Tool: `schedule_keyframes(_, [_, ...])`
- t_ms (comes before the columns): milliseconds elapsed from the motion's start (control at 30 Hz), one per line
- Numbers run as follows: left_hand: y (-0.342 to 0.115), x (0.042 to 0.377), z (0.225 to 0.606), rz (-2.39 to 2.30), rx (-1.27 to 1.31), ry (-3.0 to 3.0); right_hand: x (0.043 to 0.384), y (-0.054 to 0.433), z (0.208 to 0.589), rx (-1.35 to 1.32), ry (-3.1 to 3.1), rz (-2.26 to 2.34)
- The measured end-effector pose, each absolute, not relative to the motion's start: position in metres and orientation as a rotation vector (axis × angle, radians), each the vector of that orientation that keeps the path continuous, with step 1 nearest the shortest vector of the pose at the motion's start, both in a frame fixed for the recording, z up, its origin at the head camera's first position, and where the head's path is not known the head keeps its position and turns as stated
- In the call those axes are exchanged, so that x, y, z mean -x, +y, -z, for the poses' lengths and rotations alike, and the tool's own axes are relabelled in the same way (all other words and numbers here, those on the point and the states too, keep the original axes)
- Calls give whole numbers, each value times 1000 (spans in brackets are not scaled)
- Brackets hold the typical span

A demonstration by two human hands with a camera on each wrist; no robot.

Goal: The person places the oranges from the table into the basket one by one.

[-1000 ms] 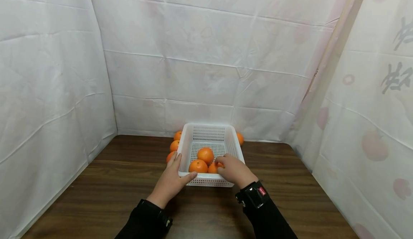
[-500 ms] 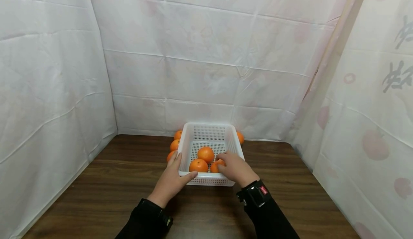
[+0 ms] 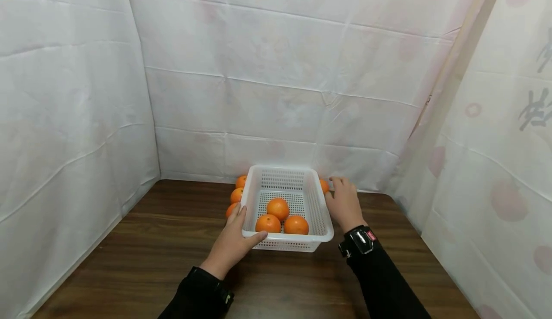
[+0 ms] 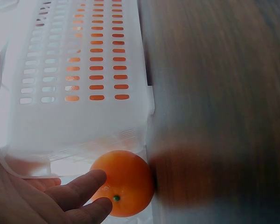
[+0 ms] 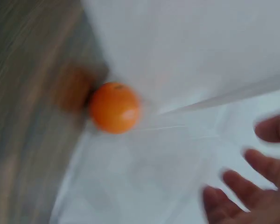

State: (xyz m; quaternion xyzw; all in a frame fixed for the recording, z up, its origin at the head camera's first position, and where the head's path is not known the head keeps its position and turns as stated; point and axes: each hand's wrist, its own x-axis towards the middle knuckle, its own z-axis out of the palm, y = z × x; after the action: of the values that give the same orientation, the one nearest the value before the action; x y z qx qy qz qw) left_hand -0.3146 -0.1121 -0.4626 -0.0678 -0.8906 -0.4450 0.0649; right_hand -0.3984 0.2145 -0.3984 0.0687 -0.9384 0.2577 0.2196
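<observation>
Lying right of frame centre: round orange [image 3: 324,186], just left of right hand [image 3: 346,205], fingers [image 5: 242,186] loosely parted; left hand [image 3: 232,245] grips basket's [image 3: 297,238] lower-left corner.

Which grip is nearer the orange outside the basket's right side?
Right. The right grip is beside the orange, not touching it; the left grip holds the near-left corner of the basket, on the opposite side.

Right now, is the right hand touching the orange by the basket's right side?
Apart. The right wrist view shows white cloth between the whole orange and the right hand, its fingers reaching short.
</observation>
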Motion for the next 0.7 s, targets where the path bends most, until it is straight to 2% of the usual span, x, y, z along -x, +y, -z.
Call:
schedule_keyframes(200, [-107, 311, 464, 1355, 170, -2698, 441, 243, 431, -198, -2493, -669])
schedule_keyframes(400, [-102, 307, 467, 1360, 162, -2698, 468, 265, 466, -402, -2589, -390])
schedule_keyframes(533, [-98, 305, 467, 1351, 166, -2690, 478, 264, 472, -478, -2699, -350])
schedule_keyframes(700, [-91, 303, 468, 1366, 184, -2682, 486, 266, 471, -420, -2840, -371])
